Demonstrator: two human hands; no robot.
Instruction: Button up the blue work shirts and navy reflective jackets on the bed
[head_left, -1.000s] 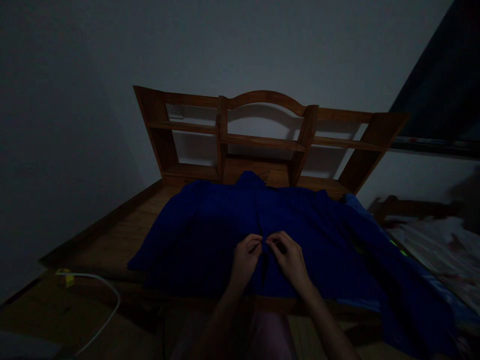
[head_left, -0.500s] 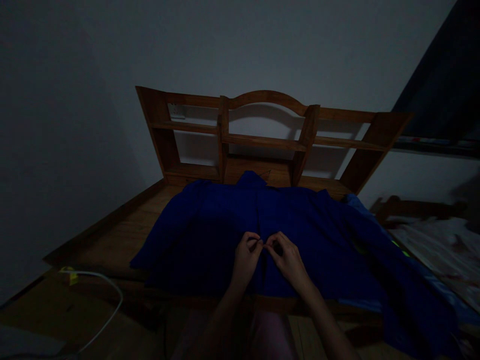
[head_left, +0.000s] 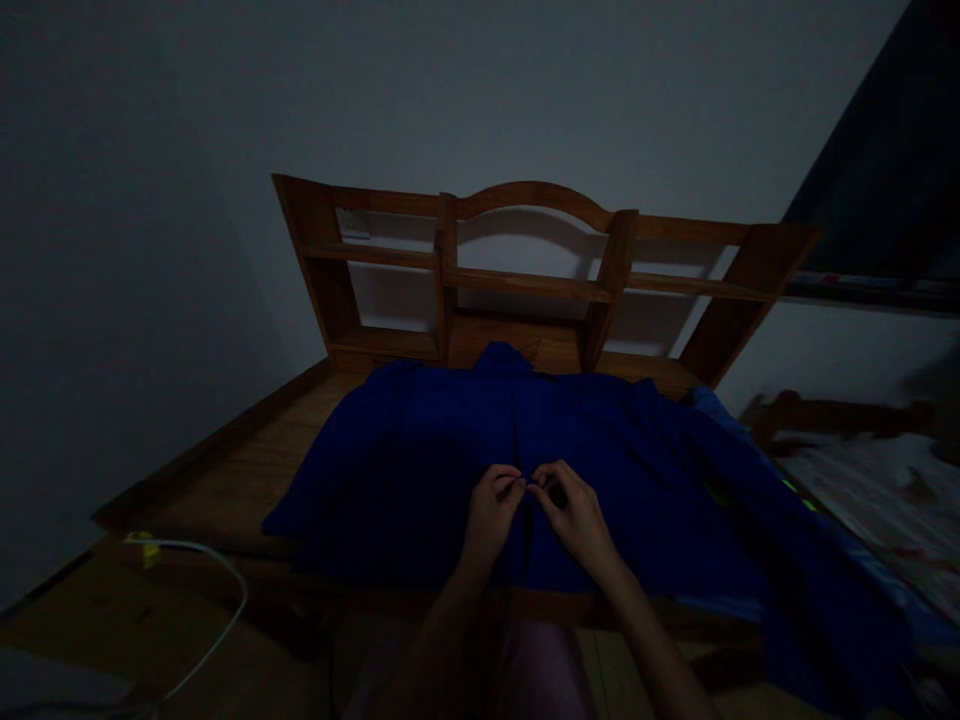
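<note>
I record a pale wall point(head_left: 187, 150) filling the upper view, in dim light. Against it stands a wooden shelf point(head_left: 525, 289) with an arched top rail, at the rear of the bench point(head_left: 255, 470). I find the blue shirt point(head_left: 435, 440) spread across the bench, its collar point(head_left: 501, 357) toward the shelf and its front opening running down the middle toward the person; at the right of the view, part of it hangs past the front edge. Beyond that side I note a pale cloth point(head_left: 877, 500). A white cable point(head_left: 238, 580) curves at lower left, near a small yellow item point(head_left: 150, 552).

The left hand point(head_left: 491, 510) and right hand point(head_left: 576, 515) meet nearly tip to tip over the opening. I observe each with thumb and forefinger pinched on the shirt; whether a button lies between them I cannot tell. Last, a socket point(head_left: 352, 222) shows through the shelf's upper left compartment.
</note>
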